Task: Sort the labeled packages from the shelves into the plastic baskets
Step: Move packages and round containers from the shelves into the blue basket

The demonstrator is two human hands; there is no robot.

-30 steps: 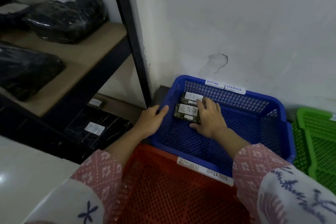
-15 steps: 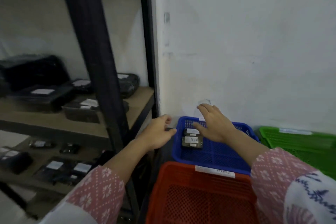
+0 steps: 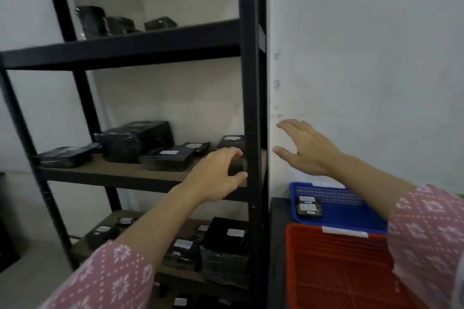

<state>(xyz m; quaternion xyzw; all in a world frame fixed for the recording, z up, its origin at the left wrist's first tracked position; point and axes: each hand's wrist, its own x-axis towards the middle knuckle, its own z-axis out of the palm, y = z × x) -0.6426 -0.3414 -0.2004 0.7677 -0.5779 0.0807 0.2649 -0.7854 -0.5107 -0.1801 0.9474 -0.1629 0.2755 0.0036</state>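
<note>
- Left hand (image 3: 221, 175), centre of frame, curls around a small dark package (image 3: 238, 167) at the right front corner of the middle shelf (image 3: 113, 174). Fingers over the top, thumb underneath. Looks like a grip, but motion blur and the black upright (image 3: 252, 108) hide whether it is fully closed.
- Right hand (image 3: 305, 149), right of centre, spread flat and empty in front of the white wall (image 3: 364, 45), clear of everything.
- Other labelled packages (image 3: 167, 158) lie along the same shelf to the left; more on the top shelf (image 3: 120, 42) in the upper left and on the lower shelf (image 3: 185, 246) at bottom centre. All wrapped in dark film with white labels; text too blurred to read.
- Blue basket (image 3: 351, 216), lower right, already holds two labelled packages (image 3: 307, 206) in its left part. Red basket (image 3: 339, 263) sits in front of it, nothing visible inside. A sliver of green at the right edge may be a third basket; cannot confirm.
- Step in hand, as I judge it: taking the corner package off the shelf.
- To do it well: draw the package forward and left first, so it clears the upright instead of catching on it.
- Film wrap likely slippery; a pinch across the narrow sides with thumb support below should hold better than fingertips alone.
- Turn the label face-up into view and read it before moving to the baskets.
- Bring the free right hand under it for the carry.
</note>
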